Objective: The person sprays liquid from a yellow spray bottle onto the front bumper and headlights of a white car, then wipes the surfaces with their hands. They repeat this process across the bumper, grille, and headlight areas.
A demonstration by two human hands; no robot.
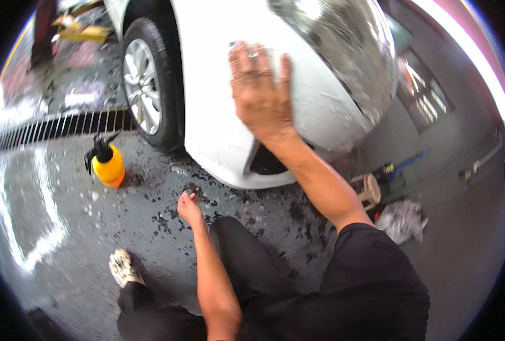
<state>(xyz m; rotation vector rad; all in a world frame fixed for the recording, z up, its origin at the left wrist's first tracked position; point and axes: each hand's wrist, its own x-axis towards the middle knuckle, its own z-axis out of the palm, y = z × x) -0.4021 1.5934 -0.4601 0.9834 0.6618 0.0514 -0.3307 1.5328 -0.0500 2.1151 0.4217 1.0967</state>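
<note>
A yellow spray bottle (109, 168) is standing on the floor (76, 207). The left hand (190, 208) is showing curled fingers, any hold indiscernible. The white car bumper (212, 133) is underlying the right hand (261, 99); its fingers are lying flat, gripping nothing.

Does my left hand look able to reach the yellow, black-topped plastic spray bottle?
Probably yes, perhaps leaning over: nothing visible stands between your left hand and the bottle on the floor.

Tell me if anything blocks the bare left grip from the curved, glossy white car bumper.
Nothing visible stands between the left grip and the white car bumper. The rounded yellow plastic spray bottle with a black top stands farther left, outside that gap.
</note>
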